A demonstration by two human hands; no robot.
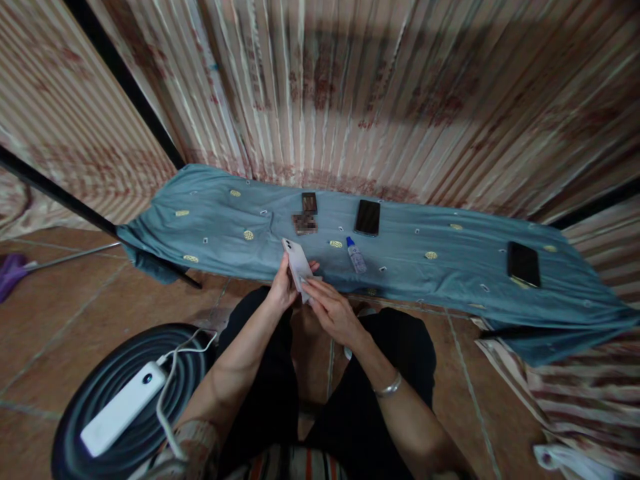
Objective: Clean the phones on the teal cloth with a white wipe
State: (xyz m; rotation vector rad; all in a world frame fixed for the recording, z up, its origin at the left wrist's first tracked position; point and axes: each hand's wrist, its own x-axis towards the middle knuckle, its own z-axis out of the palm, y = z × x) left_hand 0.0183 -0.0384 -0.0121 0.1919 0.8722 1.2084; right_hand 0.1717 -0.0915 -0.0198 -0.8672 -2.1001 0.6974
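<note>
So the white phone (296,261) is up by the cloth's (220,220) near edge, long side slanting far-left to near-right. Left hand (283,288) is curled around its sides; right hand (334,310), fingers slightly bent, touches the near end, can't tell if it's gripping.

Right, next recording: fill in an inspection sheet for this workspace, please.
Surface: wrinkled blue cloth with yellow motifs.
Job's things: white smartphone, camera side showing; blue-capped bottle on the cloth.
Clutter: small dark box; pixelated item beside it; dark smartphone; another dark smartphone toward the right end.
Hands: left hand holds the white smartphone; right hand has fingers at its lower part.
Cables: white cable at the white power bank on a round ridged black stand; far end unclear.
Surroundings: striped curtain, tiled floor, dark poles.
</note>
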